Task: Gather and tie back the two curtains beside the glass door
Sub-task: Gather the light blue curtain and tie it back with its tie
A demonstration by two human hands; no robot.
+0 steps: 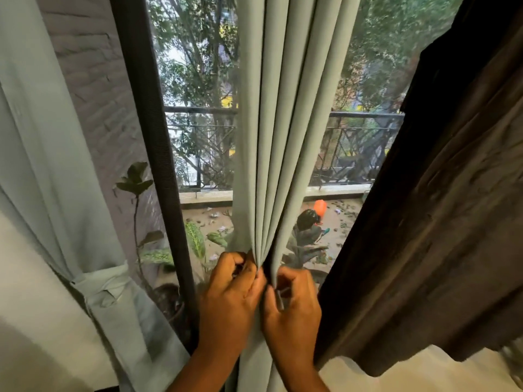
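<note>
A pale green curtain (283, 123) hangs down the middle of the glass door, pinched into tight pleats low down. My left hand (229, 301) and my right hand (294, 304) both grip those gathered folds, knuckles nearly touching. A dark strip shows between my right fingers; what it is I cannot tell. At the left, a second pale green curtain (42, 165) is bunched and bound by a matching fabric tie (102, 287).
A dark brown curtain (441, 207) hangs at the right, close to my right hand. The door's dark frame (158, 165) stands between the two green curtains. Through the glass are a balcony railing (365, 142), potted plants (195, 241) and trees.
</note>
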